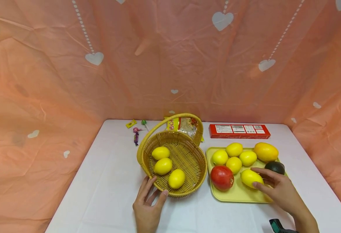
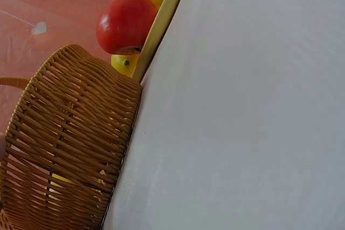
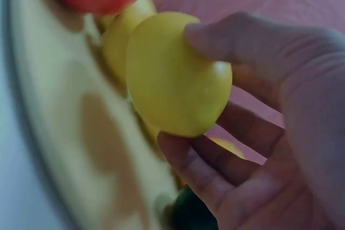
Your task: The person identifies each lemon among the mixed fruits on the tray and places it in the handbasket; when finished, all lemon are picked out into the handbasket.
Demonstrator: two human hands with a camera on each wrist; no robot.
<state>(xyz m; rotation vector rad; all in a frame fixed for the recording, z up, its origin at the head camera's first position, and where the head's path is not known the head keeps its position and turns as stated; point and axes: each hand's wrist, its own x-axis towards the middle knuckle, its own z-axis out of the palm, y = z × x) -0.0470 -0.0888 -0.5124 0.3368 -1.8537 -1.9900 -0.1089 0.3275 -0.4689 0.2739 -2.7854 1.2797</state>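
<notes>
Fingers of the right hand (image 1: 278,189) curl round a smooth yellow lemon (image 1: 251,178) on the pale yellow tray (image 1: 240,195). Left hand (image 1: 148,207) rests straight-fingered against the woven wicker basket (image 1: 198,171), left of that tray.

- Red box (image 1: 239,131) at the table's (image 1: 109,181) twelve o'clock edge: white label panels with dark print run along its top face, all too small to read.
- Yellow snack packet (image 1: 182,125) behind the basket (image 1: 172,160), about eleven o'clock of the box: red marks on its yellow corner, nothing legible.
- Small yellow wrapper (image 1: 131,123) further toward nine o'clock: no print I can make out.
- Both wrist views: no lettering at all.
</notes>
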